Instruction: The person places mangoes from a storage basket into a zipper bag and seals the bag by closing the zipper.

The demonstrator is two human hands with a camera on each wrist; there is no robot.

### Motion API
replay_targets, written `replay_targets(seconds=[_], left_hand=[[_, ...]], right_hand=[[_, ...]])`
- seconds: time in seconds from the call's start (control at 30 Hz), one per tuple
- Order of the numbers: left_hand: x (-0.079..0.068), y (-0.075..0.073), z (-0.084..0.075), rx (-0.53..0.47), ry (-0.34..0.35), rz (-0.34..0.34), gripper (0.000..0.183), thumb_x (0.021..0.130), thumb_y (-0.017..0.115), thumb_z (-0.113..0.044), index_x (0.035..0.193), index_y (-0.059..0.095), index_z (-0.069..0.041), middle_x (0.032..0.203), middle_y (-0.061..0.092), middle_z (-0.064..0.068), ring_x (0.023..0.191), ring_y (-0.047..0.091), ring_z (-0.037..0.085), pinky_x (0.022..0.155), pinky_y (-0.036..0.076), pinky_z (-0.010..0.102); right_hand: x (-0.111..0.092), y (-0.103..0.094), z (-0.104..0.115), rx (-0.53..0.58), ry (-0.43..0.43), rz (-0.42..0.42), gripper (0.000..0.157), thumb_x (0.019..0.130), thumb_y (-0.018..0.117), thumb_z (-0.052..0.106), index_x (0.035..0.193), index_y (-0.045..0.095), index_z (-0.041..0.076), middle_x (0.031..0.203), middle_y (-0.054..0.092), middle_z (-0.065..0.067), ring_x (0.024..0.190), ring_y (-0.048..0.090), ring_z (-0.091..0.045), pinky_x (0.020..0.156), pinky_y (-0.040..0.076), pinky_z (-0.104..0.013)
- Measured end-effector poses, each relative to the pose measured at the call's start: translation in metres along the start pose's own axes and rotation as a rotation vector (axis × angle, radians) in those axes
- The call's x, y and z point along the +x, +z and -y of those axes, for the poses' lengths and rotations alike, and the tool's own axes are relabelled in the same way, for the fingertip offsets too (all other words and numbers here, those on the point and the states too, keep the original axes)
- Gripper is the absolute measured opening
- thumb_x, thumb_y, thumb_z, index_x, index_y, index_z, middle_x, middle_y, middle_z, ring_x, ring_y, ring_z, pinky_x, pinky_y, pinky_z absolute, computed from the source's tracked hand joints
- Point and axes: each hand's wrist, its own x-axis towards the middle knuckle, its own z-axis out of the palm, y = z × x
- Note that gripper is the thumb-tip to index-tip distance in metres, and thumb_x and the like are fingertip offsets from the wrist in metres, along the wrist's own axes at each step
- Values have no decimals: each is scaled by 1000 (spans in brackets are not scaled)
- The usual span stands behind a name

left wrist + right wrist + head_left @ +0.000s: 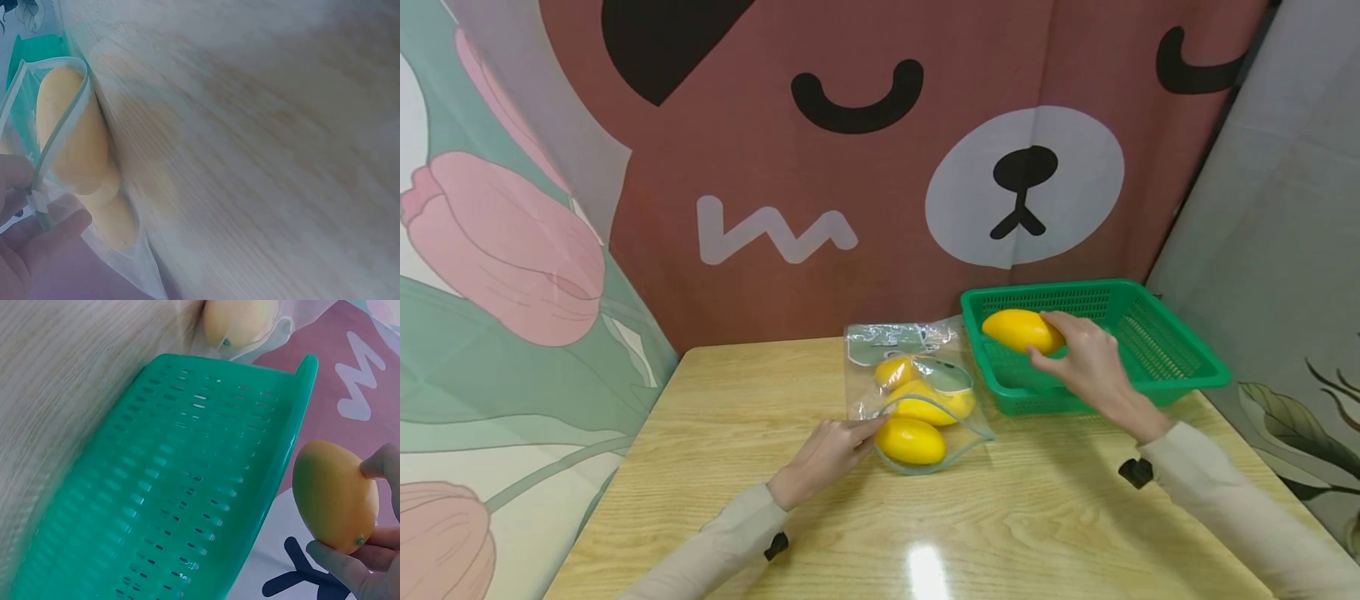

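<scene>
My right hand (pixel 1090 367) grips a yellow mango (pixel 1018 330), holding it up over the left part of a green plastic basket (pixel 1172 385). In the right wrist view, the thumb and fingers pinch one end of this mango (pixel 334 494), just past the basket's rim (pixel 275 487). A clear zip bag (pixel 859 379) lies on the table with several mangoes inside, the nearest mango (pixel 912 442) at its mouth. My left hand (pixel 835 452) pinches the bag's edge at the left of the mouth, which gapes toward me; the left wrist view shows the zip strip (pixel 65 128) between thumb and fingers.
The wooden table (pixel 760 392) stands against a hanging cloth (pixel 760 292) with a bear face. The basket is at the table's back right, close beside the bag. A grey cloth (pixel 1262 250) hangs on the right and a flowered one (pixel 512 250) on the left.
</scene>
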Motion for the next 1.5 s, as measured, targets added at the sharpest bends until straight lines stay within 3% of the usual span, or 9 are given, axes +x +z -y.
replay_targets(seconds=[0.53, 0.8, 1.1, 1.5], left_hand=[[0, 2, 0, 13, 31, -32, 45, 86, 74, 1, 130, 65, -3, 73, 71, 2, 47, 24, -2, 42, 22, 10], [1, 2, -1, 7, 32, -37, 46, 85, 74, 3, 130, 65, -3, 82, 74, 6, 47, 24, -2, 42, 23, 9], [2, 1, -1, 1, 26, -31, 46, 85, 74, 2, 130, 65, -3, 80, 74, 5, 47, 25, -2, 42, 23, 10], [2, 2, -1, 1, 15, -18, 45, 86, 74, 1, 130, 64, -3, 83, 75, 7, 46, 27, -2, 41, 24, 9]], right_hand=[[-9, 3, 12, 21, -83, -63, 55, 73, 82, 17, 120, 65, -7, 115, 66, -26, 91, 64, -42, 64, 54, -54], [-11, 2, 19, 31, -128, -108, 55, 71, 82, 15, 119, 66, -6, 113, 67, -24, 73, 68, -34, 48, 52, -43], [-14, 1, 26, 59, -130, -77, 57, 71, 83, 17, 119, 65, -9, 116, 66, -25, 93, 67, -40, 66, 57, -51], [-21, 0, 37, 88, -173, -91, 57, 70, 85, 20, 116, 67, -7, 112, 68, -24, 94, 67, -40, 69, 57, -51]])
